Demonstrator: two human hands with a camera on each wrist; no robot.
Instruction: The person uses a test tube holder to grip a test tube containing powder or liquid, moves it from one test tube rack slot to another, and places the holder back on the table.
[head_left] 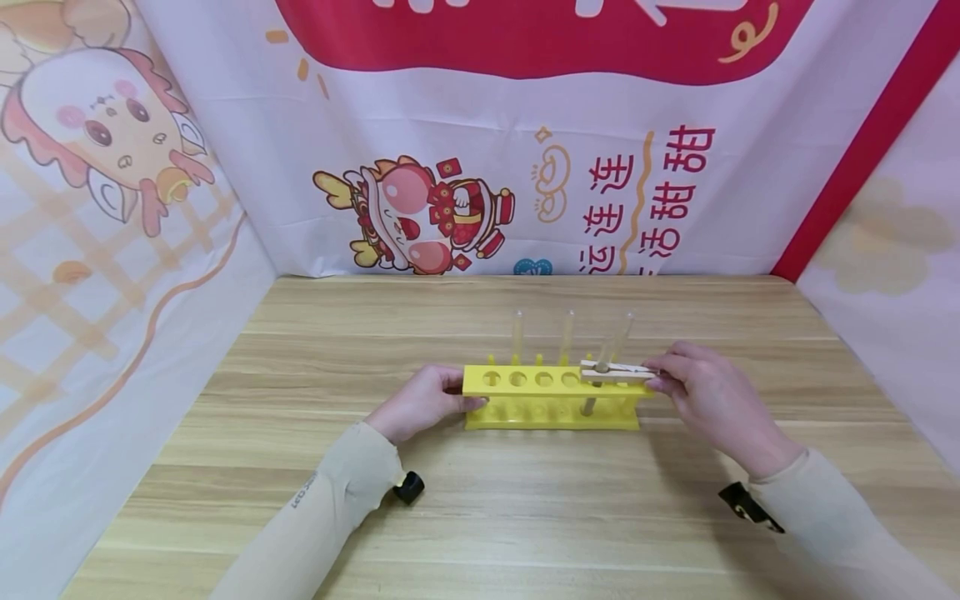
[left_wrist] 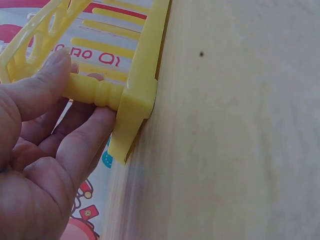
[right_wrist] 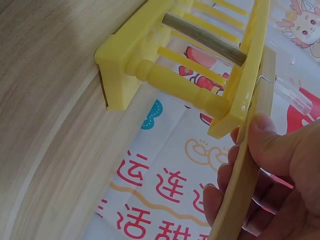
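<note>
A yellow test tube rack stands on the wooden table. My left hand holds its left end, thumb and fingers around the end post. At the right end, my right hand grips a wooden test tube clamp by its handle. The clamp's jaws lie just over the rack's top plate, around the upper part of a test tube. This test tube sits tilted in a rack hole, its lower part filled with something grey-brown. What the filling is, I cannot tell.
Behind the rack's top plate rise several clear tubes, a left one, a middle one and a right one. Short yellow pegs stand between them. Printed cloth hangs along the table's back edge and both sides.
</note>
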